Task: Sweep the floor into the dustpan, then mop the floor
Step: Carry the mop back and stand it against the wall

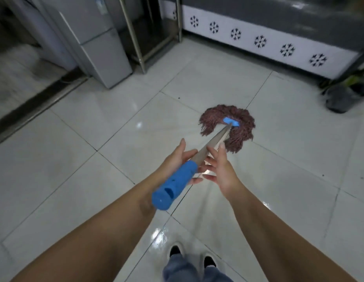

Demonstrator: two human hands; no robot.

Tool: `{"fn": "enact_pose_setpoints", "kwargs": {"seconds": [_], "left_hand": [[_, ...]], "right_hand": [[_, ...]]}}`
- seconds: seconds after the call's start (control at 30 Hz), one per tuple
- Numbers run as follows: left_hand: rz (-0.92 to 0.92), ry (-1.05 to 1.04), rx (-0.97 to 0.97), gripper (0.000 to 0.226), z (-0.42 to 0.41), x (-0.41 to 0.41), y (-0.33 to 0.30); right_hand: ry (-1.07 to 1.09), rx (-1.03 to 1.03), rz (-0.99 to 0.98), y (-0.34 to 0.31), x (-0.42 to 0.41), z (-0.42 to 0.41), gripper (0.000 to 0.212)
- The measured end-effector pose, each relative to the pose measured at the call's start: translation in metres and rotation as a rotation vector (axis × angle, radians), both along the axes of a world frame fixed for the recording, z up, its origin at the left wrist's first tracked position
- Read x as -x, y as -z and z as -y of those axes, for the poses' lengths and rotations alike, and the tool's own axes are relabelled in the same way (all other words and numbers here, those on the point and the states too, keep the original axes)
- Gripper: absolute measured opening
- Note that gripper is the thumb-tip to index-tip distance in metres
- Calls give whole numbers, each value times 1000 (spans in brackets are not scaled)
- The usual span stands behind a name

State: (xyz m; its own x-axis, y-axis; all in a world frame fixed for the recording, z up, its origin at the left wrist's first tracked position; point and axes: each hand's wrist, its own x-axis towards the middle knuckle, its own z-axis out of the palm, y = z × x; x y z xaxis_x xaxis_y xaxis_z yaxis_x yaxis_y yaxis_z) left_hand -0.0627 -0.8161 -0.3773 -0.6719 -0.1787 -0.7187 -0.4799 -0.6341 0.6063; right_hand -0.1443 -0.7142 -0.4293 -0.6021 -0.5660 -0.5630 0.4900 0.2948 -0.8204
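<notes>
Mop head (228, 127): reddish-brown strings fanned flat on white floor tile (95, 180), right of frame centre, blue clamp (231, 121) on top. Shaft (213, 142) running down-left from clamp to blue end grip (173, 188) near frame centre.

Left hand (175, 159) under and beside shaft just above grip, fingers extended, not wrapped. Right hand (219, 169) on opposite side of shaft, fingers (209, 159) spread, loose; contact with shaft at fingertips only, if any. Both hands released rather than clenched; handle apparently cradled, not gripped.

Step judged: mopping phase. No dustpan identifiable in frame; dark bin-like object (339, 98) at right edge too blurred to name.

For a good stroke: close both hands firmly around shaft, one low on blue grip, other higher. Keep strings flat, overlap passes, work backward toward shoes (191, 255) at bottom centre. Small dark specks (178, 98) above mop head worth a pass. Wet sheen near bottom centre: slip risk.
</notes>
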Motion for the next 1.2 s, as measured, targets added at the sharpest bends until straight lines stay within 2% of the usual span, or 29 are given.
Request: {"fn": "enact_pose_setpoints", "kwargs": {"seconds": [0.17, 0.37, 0.53, 0.6, 0.67, 0.7, 0.77, 0.87, 0.93, 1.1, 1.2], "left_hand": [[-271, 79, 120, 54, 2, 20, -53], [-359, 297, 282, 75, 23, 71, -114], [-424, 401, 310, 76, 32, 114, -129], [-436, 424, 303, 76, 32, 138, -128], [-439, 425, 296, 74, 34, 168, -125], [-443, 425, 309, 73, 35, 184, -123], [-476, 422, 357, 66, 37, 215, -119], [-499, 375, 423, 59, 39, 266, -118], [-472, 335, 438, 57, 42, 302, -122], [-560, 332, 442, 60, 52, 383, -145], [-538, 367, 446, 65, 59, 427, -146]], "right_hand": [[77, 51, -163, -68, 26, 6, 67], [331, 238, -212, -122, 54, 14, 62], [379, 246, -293, -140, 73, 18, 48], [392, 253, -386, -143, 89, 15, 43], [346, 248, -531, -146, 109, 13, 60], [320, 224, -604, -146, 123, 12, 62], [277, 176, -728, -149, 155, 14, 54], [274, 118, -816, -155, 213, 24, 61], [301, 82, -863, -162, 252, 32, 51], [319, 55, -968, -189, 344, 49, 26], [323, 44, -943, -191, 385, 56, 18]]}}
